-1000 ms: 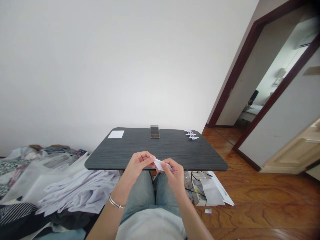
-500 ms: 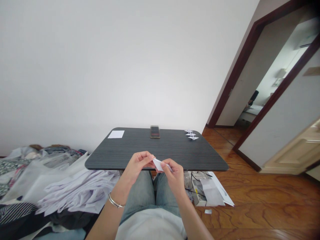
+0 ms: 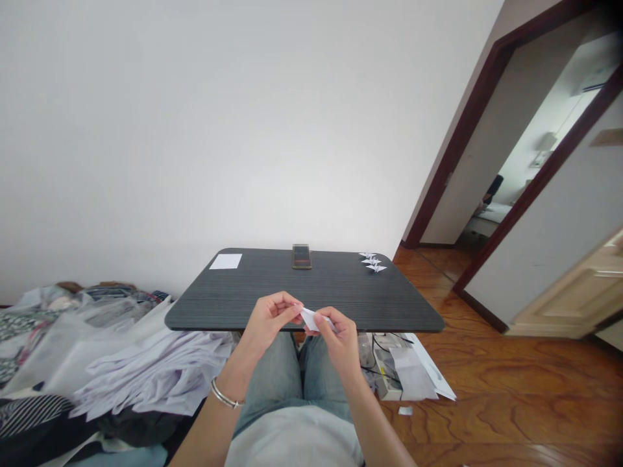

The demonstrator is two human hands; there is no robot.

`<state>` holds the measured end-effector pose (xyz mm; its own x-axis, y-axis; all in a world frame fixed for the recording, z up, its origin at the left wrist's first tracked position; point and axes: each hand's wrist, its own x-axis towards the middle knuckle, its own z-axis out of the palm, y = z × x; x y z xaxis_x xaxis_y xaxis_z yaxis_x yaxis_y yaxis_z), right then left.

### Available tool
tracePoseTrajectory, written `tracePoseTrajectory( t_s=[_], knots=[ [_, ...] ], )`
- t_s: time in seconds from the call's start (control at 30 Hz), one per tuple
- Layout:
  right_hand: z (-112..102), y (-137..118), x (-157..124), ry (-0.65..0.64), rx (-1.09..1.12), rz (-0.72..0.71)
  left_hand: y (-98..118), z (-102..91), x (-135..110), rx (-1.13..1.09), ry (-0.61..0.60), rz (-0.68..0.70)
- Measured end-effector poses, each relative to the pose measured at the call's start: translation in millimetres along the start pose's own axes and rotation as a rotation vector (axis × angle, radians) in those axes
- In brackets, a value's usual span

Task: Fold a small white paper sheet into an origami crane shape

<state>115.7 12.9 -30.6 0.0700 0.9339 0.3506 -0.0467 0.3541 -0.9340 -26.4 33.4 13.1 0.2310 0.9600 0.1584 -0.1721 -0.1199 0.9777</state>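
A small piece of folded white paper [image 3: 310,318] is held between my hands, just above the near edge of the dark table [image 3: 263,285]. My left hand [image 3: 275,312] pinches its upper left tip between thumb and fingers. On the other side, my right hand [image 3: 337,329] grips the paper's body, thumb on top and fingers curled beneath, so part of it is covered. Several white folded paper cranes [image 3: 374,263] stand close together at the table's far right corner. A flat white sheet of paper [image 3: 226,261] lies at the far left corner.
A phone [image 3: 302,256] stands at the middle of the table's back edge, near the wall. Piled clothes [image 3: 156,370] lie left of the table. Below its right side are a white box with cables [image 3: 388,383] and loose papers [image 3: 413,373] on the wooden floor.
My left hand has shifted slightly up and to the right at the paper's tip. My right hand keeps its grip with hardly any movement.
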Motion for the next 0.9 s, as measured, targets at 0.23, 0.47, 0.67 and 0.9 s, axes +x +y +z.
tracePoseTrajectory(
  t_s=[0.23, 0.47, 0.67, 0.9],
  knots=[
    [-1.4, -2.2, 2.9, 0.02, -0.15, -0.058, -5.0, 0.8, 1.4, 0.091, -0.005, 0.006],
    [-0.9, 2.0, 2.9, -0.01, -0.122, -0.021, -5.7, 0.8, 2.2, 0.111, 0.007, -0.003],
    [-2.0, 3.0, 4.5, -0.046, -0.081, -0.023, -8.0, -0.2, 2.8, 0.082, -0.009, -0.014],
    [-2.4, 4.1, 6.6, -0.069, 0.017, 0.011, -8.2, 2.3, 2.1, 0.05, 0.008, -0.018]
  ],
)
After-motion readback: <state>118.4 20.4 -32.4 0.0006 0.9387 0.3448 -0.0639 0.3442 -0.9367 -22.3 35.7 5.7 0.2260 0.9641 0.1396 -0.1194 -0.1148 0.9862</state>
